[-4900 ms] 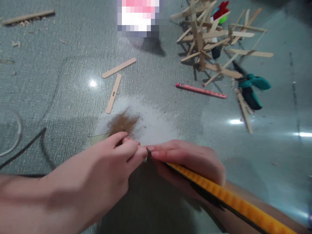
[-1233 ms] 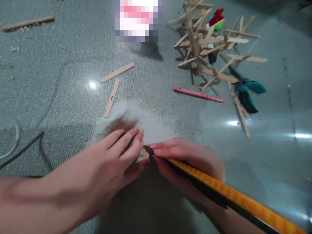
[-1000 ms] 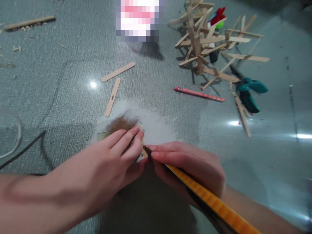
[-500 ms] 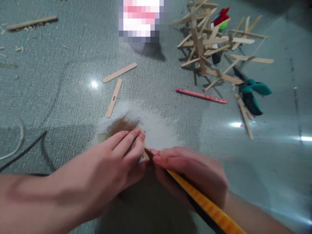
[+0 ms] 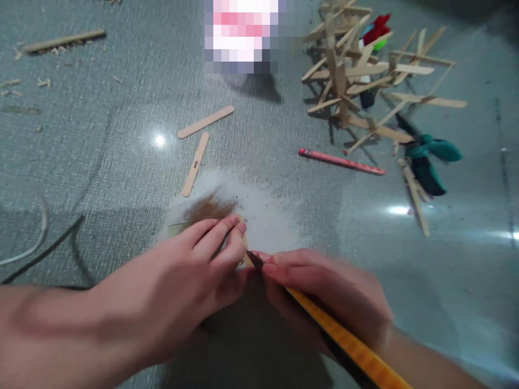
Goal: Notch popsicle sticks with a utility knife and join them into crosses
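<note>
My left hand [image 5: 203,262] is closed, its fingertips pressing a wooden craft stick [image 5: 248,261] down; most of the stick is hidden under them. From the right, my right hand [image 5: 336,292] grips a utility knife with a yellow handle [image 5: 348,343]. The knife's dark blade tip touches or nearly touches the stick, close to my left fingers. Under the left hand, the corner of a flat greenish pane [image 5: 178,230] shows. Just beyond lie a craft stick with a small rectangular slot [image 5: 192,175] and a plain craft stick [image 5: 206,122].
At the upper right stands a tangled craft-stick structure [image 5: 343,102]. Teal-handled cutters [image 5: 440,148] lie beside it, and a pink pencil [image 5: 343,162] is nearer the middle. A thin wooden rod [image 5: 67,41] with shavings lies upper left; a white cable [image 5: 44,227] curves at left.
The whole view has shifted slightly, so everything appears a little farther right. Both hands keep their holds, and the blade stays at nearly the same spot on the stick.
</note>
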The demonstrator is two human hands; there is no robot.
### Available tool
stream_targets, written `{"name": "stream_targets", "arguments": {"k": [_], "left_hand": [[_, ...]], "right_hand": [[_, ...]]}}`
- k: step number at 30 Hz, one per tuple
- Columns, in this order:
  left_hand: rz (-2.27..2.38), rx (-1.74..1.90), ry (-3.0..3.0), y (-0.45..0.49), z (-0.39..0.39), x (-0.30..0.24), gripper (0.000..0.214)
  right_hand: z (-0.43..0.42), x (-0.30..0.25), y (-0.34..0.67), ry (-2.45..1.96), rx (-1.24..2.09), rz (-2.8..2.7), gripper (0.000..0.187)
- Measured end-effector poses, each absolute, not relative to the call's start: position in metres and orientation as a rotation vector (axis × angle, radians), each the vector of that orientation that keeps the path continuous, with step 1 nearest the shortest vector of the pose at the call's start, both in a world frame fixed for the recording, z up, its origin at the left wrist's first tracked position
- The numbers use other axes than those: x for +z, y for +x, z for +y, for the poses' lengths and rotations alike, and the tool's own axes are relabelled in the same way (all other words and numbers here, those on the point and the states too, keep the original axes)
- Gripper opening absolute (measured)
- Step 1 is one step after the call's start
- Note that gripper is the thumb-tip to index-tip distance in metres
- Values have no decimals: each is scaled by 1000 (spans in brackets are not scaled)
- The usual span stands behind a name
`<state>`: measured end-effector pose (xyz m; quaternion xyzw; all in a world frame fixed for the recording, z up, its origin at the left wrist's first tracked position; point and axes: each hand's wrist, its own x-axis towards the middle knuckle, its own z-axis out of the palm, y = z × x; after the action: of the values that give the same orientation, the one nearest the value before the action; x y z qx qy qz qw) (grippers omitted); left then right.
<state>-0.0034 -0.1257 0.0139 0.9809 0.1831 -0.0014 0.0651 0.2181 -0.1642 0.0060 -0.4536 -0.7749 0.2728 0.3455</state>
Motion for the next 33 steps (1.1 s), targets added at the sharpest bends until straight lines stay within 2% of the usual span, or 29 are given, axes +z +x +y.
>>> {"name": "stream_targets", "arguments": {"k": [13,19,33], "left_hand": [[542,-12,2971,-7,-128,15,82],[558,-12,2994,-6,-129,14,88],[551,2,2983,-5,-129,13,83]], "right_hand": [[-164,10,220,-1198,712,-2039,20],[-162,9,220,-1210,741,-1950,27],[-162,6,220,-1192,845,-1905,30]]}}
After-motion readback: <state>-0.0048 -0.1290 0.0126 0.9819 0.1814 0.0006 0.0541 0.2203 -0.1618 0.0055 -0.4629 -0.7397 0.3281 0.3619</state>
